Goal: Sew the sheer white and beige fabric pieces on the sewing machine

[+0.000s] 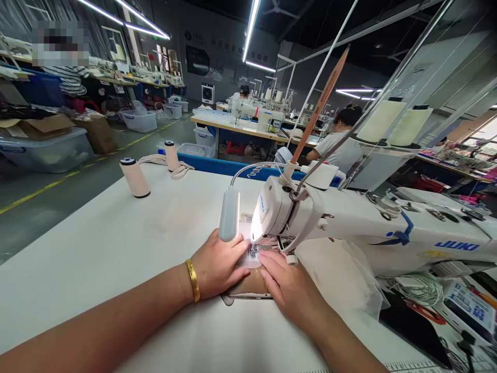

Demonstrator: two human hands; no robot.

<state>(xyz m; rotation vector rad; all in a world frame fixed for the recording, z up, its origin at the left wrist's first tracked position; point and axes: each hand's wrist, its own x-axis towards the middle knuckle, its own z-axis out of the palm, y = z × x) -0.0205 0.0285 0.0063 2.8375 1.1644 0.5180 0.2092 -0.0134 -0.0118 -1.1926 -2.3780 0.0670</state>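
In the head view, a small pale fabric piece [248, 261] is pressed flat on the white worktop [116, 243] under the sewing machine [349, 217] needle. The left hand [217, 267] and right hand [289, 285] are laid on it, fingers extended, no grip closed around anything. Two thread spools [134, 177] are seen far left.

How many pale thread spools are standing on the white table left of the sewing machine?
2. One pale black-capped thread spool stands near the table's left edge; the other stands farther back, beside a strip of pale tape. Others may be hidden behind the machine.
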